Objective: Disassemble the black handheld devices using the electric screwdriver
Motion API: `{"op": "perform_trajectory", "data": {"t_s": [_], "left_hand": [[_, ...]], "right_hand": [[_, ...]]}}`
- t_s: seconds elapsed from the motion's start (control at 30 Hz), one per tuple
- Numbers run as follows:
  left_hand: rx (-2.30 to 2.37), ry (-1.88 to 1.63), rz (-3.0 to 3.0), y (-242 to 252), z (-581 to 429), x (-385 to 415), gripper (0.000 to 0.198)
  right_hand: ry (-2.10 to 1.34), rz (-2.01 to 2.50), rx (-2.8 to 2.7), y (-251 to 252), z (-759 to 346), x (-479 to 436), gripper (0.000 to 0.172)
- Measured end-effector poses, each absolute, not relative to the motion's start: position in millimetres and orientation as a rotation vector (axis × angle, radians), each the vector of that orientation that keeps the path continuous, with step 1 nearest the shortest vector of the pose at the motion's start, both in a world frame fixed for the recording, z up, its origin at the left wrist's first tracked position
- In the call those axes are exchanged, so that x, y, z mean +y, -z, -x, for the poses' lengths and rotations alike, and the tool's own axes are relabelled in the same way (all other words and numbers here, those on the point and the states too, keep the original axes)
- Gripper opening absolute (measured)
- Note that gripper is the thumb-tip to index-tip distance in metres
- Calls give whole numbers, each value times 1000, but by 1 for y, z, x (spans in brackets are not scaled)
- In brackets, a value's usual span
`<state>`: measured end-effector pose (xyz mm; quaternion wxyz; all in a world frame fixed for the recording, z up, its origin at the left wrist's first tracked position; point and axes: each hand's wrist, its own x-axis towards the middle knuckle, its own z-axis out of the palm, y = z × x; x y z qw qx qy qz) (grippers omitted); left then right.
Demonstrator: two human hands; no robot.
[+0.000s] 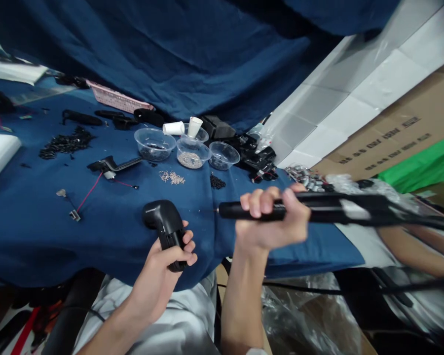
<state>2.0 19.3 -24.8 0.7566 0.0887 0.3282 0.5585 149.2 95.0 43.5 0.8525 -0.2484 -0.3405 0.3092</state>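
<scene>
My left hand [166,266] is closed round the grip of a black pistol-shaped plastic housing [163,224], held upright at the near edge of the blue-covered table [29,231]. My right hand [272,219] is wrapped round a long black electric screwdriver [318,207] held level, its thin tip pointing left toward the housing with a gap between them. A cable runs off the screwdriver's right end.
Three clear plastic bowls [190,150] of small parts and two white paper cups [183,127] stand mid-table. Loose screws [172,176], a black part with red wires [109,165], heaps of black parts [64,143] lie about. Cardboard boxes [399,133] at right.
</scene>
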Motion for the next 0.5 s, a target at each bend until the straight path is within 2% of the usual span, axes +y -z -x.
{"op": "perform_trajectory", "data": {"t_s": [0.2, 0.5], "left_hand": [[731, -1234, -188, 25, -6, 19, 48], [771, -1264, -250, 23, -8, 19, 58]], "right_hand": [[-726, 653, -598, -24, -155, 134, 34], [-778, 646, -534, -22, -151, 135, 36]]}}
